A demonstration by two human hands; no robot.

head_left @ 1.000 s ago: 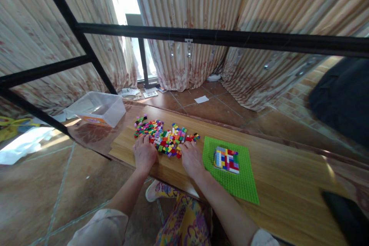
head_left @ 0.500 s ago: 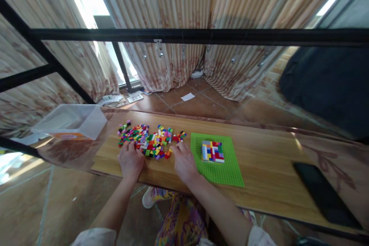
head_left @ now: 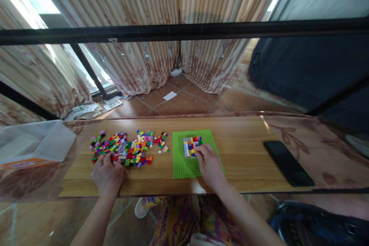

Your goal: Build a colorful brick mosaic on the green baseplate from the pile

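Loose coloured toy bricks lie spread over the left half of the wooden board. My left hand rests at their near edge, its fingers loosely bent and touching the bricks, with nothing seen held. On the green baseplate sits a low, square build of multicoloured bricks. My right hand reaches over the build's right side, thumb and fingers pinched together at its top. Whatever is between those fingertips is too small to make out. The hand covers the build's near right corner.
A clear plastic box stands at the left end. A black phone lies on the right of the wooden board. A black metal bar crosses beyond the board, with curtains behind it. A dark bag is at lower right.
My right hand has moved right, from the loose bricks to the build on the baseplate. My left hand stays by the pile. The whole view has swung to the right.
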